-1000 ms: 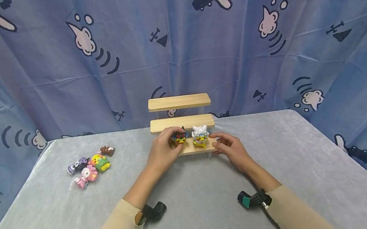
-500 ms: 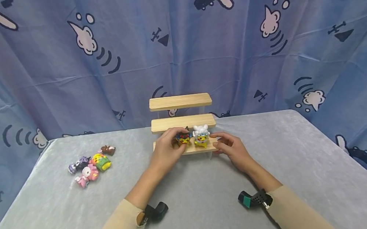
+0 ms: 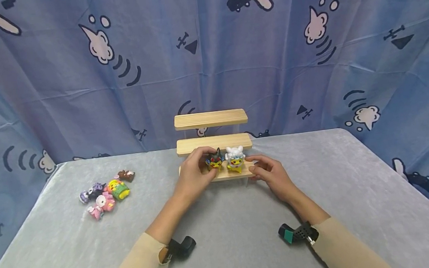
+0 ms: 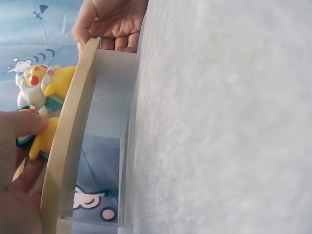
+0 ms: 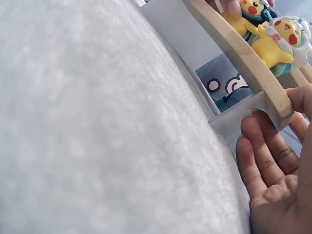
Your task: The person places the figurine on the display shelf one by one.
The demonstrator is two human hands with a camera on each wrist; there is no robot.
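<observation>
A small yellow figurine in a dark hood (image 3: 214, 161) stands on the lowest wooden board of a three-tier display stand (image 3: 224, 175). My left hand (image 3: 194, 170) pinches it from the left; in the left wrist view the thumb (image 4: 29, 124) lies against its side. Close on its right stands another yellow figurine in a white fluffy hood (image 3: 235, 161), upright and facing front. At the board's right end, my right hand (image 3: 270, 176) grips the edge. In the right wrist view its fingers (image 5: 265, 156) curl beneath the board, by the clear side panel (image 5: 239, 117).
Several more figurines lie in a cluster on the left of the table: a green and yellow one (image 3: 118, 190), a pink one (image 3: 104, 202) and a brown one (image 3: 126, 175) among them. Two upper boards (image 3: 213, 144) rise behind, before a blue patterned curtain (image 3: 207, 57).
The dark-hooded figurine has shifted slightly right, closer to the white-hooded one. My left index finger has lifted a little, baring more of the dark hood. My right hand stays put.
</observation>
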